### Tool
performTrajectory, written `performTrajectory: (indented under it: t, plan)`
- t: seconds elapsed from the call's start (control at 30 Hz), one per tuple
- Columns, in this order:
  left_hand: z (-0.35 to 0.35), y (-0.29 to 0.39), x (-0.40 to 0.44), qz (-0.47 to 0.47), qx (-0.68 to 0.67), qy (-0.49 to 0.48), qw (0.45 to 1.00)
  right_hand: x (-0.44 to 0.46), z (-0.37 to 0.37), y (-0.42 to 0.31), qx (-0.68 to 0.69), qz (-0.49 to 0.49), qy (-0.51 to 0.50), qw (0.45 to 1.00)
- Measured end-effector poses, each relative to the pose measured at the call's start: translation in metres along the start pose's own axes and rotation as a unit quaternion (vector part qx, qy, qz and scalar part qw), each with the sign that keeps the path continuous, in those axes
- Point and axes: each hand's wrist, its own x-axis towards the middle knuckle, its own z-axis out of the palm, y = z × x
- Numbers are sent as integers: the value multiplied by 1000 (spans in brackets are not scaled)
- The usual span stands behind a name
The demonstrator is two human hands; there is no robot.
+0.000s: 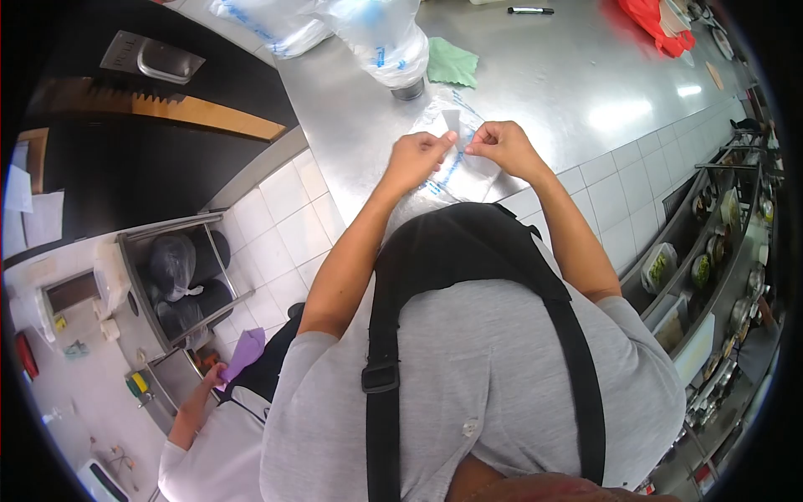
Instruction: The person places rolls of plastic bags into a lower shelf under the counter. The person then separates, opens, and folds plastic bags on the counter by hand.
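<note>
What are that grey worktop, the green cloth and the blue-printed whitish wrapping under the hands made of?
Grey worktop: probably stainless steel, satin, given its bright, blurred reflections. Pale green, jagged-edged cloth: likely matte fabric, judging by its dull surface; fibre unclear. Whitish, blue-printed wrapping: apparently thin plastic film, crinkled and slightly shiny.

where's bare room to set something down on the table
Most room: the steel table between right hand, black marker and red bag. Smaller patch: left of the left hand. Crowded: around green cloth, plastic bundle, printed plastic under both hands.
</note>
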Motion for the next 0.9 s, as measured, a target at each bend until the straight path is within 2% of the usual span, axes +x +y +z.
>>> performTrajectory:
  t: [0.1, 0.27, 0.33, 0.37, 0.4, 0.43, 0.47, 0.57, 0.7, 0.73, 0.83, 0.9]
  plan:
    - [14, -26, 17, 54, -148, -59, 986, 3, 0, 6, 60, -4, -15, 998]
    - [15, -35, 13, -3, -126, -9, 992, 7, -15, 19, 92, -24, 30, 995]
    - [11, -38, 9, -42, -91, 23, 995, 14, -20, 29, 131, -12, 89, 987]
    - [10, -41, 6, -3, -21, 79, 997, 17, -22, 35, 151, -5, 119, 981]
    - [9, -36, -2, 38, 49, 132, 989, 16, -28, 33, 80, -13, 141, 987]
    - [8, -28, -8, 79, 119, 185, 972, 16, -31, 30, 86, -15, 145, 986]
    - [10, -19, -13, 139, 79, 200, 967, 17, -32, 27, 93, -17, 147, 985]
    - [22, 17, -11, 317, 52, 151, 935, 19, -21, 31, 103, -25, 164, 981]
    - [32, 14, 2, 367, 85, 152, 914, 21, -22, 23, 56, -78, 137, 986]
    - [33, 16, -2, 393, 131, 156, 897, 18, -23, 20, 51, -59, 109, 991]
    - [31, 16, 1, 498, 199, 140, 832, 8, -22, 6, 36, -42, 115, 992]
    - [30, 4, 4, 435, 198, 118, 870, 4, -20, -1, 42, -71, 129, 988]
